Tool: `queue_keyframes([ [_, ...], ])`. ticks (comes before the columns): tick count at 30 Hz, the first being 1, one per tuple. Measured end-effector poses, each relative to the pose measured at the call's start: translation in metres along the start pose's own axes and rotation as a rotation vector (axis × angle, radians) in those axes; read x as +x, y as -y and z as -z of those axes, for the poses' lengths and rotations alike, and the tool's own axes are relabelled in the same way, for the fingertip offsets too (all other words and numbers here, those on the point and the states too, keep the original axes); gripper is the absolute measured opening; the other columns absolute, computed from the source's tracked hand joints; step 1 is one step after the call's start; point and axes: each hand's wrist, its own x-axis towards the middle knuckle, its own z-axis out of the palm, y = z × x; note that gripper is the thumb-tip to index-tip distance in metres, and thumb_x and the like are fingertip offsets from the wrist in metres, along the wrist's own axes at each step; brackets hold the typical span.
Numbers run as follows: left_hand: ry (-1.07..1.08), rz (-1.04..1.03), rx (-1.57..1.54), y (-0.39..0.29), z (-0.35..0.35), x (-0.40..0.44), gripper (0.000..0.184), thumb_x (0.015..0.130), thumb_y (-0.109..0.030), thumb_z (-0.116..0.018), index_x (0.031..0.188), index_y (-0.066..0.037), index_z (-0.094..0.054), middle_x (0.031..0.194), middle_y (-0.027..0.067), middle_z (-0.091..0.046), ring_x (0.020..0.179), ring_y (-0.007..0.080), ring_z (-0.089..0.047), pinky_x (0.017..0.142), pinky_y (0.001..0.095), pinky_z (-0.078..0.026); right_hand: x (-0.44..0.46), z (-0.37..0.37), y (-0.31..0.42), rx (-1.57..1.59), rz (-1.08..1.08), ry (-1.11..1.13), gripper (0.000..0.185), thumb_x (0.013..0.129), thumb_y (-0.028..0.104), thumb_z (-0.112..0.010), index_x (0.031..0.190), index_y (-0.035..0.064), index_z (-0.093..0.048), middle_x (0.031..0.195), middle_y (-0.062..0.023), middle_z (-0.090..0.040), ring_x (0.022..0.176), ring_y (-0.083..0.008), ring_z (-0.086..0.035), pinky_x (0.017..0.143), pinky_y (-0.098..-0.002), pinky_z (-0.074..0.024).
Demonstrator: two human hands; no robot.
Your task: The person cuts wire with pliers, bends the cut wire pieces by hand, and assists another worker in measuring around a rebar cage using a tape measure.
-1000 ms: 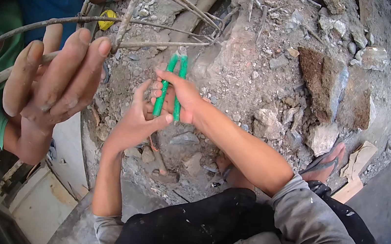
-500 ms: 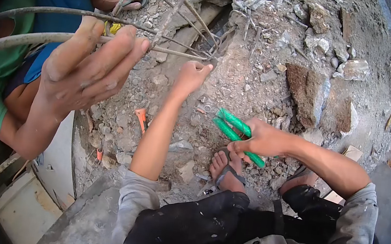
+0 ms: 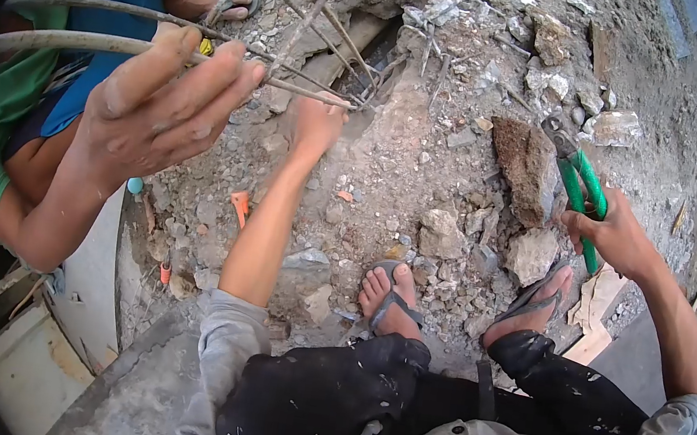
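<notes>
My right hand (image 3: 620, 231) is closed round green-handled pincers (image 3: 579, 191), their dark metal head pointing up and left above a brown chunk of rubble (image 3: 522, 170). My left hand (image 3: 317, 123) is closed at the lower end of a steel reinforcing bar (image 3: 291, 85); its fingertips are partly hidden. Another person's hand (image 3: 160, 109) grips the same bars higher up, at the left. Beyond my left hand, more rusty bars (image 3: 323, 12) meet near a hole in the ground.
Broken concrete and stones cover the ground (image 3: 388, 187). An orange-handled tool (image 3: 240, 206) lies by my left forearm. My sandalled feet (image 3: 391, 298) stand among rubble. A co-worker in a green and blue shirt (image 3: 104, 0) is at the left. Wood scraps (image 3: 596, 307) lie at the right.
My right hand has swung far to the right with the pincers, whose head now shows. My left hand has shifted slightly left and up along the bar.
</notes>
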Motion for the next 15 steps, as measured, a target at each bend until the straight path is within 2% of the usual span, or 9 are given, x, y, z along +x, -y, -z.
queue_keyframes([
  [2,0.051,0.29,-0.564,-0.001,-0.013,-0.016,0.012,0.086,-0.016,-0.064,0.091,-0.006,-0.07,0.075,0.0142,-0.07,0.067,0.0285,-0.067,0.061,0.0386,-0.05,0.004,-0.007,-0.011,0.03,0.016,0.069,0.02,0.088,0.013,-0.064,0.073,-0.0001,-0.057,0.057,-0.0053,-0.058,0.05,-0.0121,-0.056,0.051,-0.03,-0.0458],
  [5,0.074,0.266,-0.568,-0.003,-0.02,-0.039,0.01,0.085,-0.013,-0.065,0.087,-0.004,-0.07,0.073,0.0151,-0.07,0.063,0.0252,-0.067,0.06,0.0353,-0.049,0.009,-0.028,-0.014,0.051,-0.003,0.135,0.023,0.089,0.014,-0.064,0.073,-0.0004,-0.057,0.059,-0.0054,-0.059,0.051,-0.0123,-0.057,0.05,-0.0295,-0.0461],
  [6,0.07,0.273,-0.565,0.003,-0.017,-0.039,0.01,0.085,-0.013,-0.065,0.087,-0.004,-0.07,0.073,0.0151,-0.07,0.063,0.0252,-0.067,0.06,0.0353,-0.049,0.011,-0.035,-0.013,0.066,-0.017,0.161,0.023,0.089,0.015,-0.064,0.073,-0.0004,-0.057,0.06,-0.0054,-0.06,0.051,-0.0124,-0.057,0.049,-0.0294,-0.0462],
  [8,0.066,0.147,-0.295,0.017,-0.006,-0.032,0.011,0.085,-0.013,-0.066,0.084,-0.003,-0.07,0.073,0.015,-0.07,0.064,0.0256,-0.067,0.06,0.0359,-0.049,0.012,-0.043,-0.012,0.095,-0.011,0.208,0.024,0.089,0.015,-0.064,0.073,-0.0005,-0.056,0.06,-0.0051,-0.059,0.052,-0.0124,-0.058,0.049,-0.0293,-0.0466],
  [9,0.065,0.151,-0.295,0.019,-0.002,-0.025,0.011,0.085,-0.013,-0.066,0.084,-0.003,-0.07,0.073,0.015,-0.07,0.064,0.0256,-0.067,0.06,0.0359,-0.049,0.011,-0.044,-0.011,0.086,-0.019,0.244,0.024,0.089,0.015,-0.064,0.073,-0.0005,-0.056,0.061,-0.0052,-0.059,0.053,-0.0123,-0.058,0.049,-0.0293,-0.0469],
  [11,-0.071,0.03,0.019,0.013,0.007,-0.007,0.01,0.084,-0.012,-0.065,0.084,-0.003,-0.07,0.073,0.0154,-0.069,0.064,0.027,-0.067,0.061,0.0365,-0.049,0.009,-0.043,-0.01,0.088,-0.053,0.284,0.023,0.089,0.014,-0.064,0.074,-0.0004,-0.056,0.061,-0.0054,-0.059,0.053,-0.0122,-0.059,0.049,-0.0296,-0.0474],
  [12,-0.069,0.027,0.013,0.008,0.006,-0.003,0.01,0.084,-0.012,-0.065,0.084,-0.003,-0.07,0.073,0.0154,-0.069,0.064,0.027,-0.067,0.061,0.0365,-0.049,0.007,-0.042,-0.01,0.086,-0.058,0.279,0.023,0.089,0.014,-0.064,0.074,-0.0004,-0.056,0.061,-0.0054,-0.059,0.053,-0.0122,-0.059,0.049,-0.0296,-0.0474],
  [14,-0.042,0.169,-0.23,-0.007,0.002,0.004,0.014,0.087,-0.014,-0.067,0.086,-0.001,-0.071,0.068,0.0057,-0.069,0.062,0.0102,-0.063,0.059,0.0267,-0.046,0.005,-0.037,-0.011,0.084,-0.034,0.226,0.021,0.089,0.013,-0.064,0.075,0.0002,-0.056,0.062,-0.0052,-0.059,0.053,-0.0124,-0.058,0.049,-0.0294,-0.0468],
  [15,-0.046,0.165,-0.234,-0.01,-0.003,0.003,0.014,0.087,-0.014,-0.067,0.086,-0.001,-0.071,0.068,0.0057,-0.069,0.062,0.0102,-0.063,0.059,0.0267,-0.046,0.005,-0.035,-0.01,0.082,-0.032,0.221,0.021,0.089,0.013,-0.064,0.075,0.0002,-0.056,0.062,-0.0052,-0.059,0.053,-0.0124,-0.058,0.049,-0.0294,-0.0468],
])
